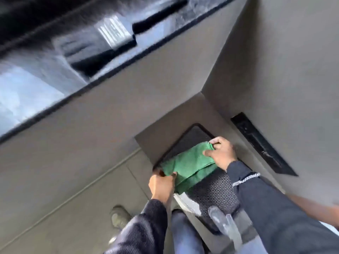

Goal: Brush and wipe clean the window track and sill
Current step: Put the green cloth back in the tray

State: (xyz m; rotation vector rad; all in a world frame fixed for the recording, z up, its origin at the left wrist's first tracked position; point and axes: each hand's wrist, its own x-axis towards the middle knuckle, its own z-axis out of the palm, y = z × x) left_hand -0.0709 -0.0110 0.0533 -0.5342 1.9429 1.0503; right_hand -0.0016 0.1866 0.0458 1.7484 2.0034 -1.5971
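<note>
Two hands (162, 184) (221, 153), green cloth (190, 166) stretched diagonally

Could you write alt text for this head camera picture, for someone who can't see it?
Two hands, left and right, hold a green cloth by opposite ends over a dark mesh seat beside a grey wall. A blurred window slants across the upper left.

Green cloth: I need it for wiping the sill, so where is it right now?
In the head view, lower centre: the green cloth is stretched between the left hand and right hand, over a dark mesh seat.
</note>
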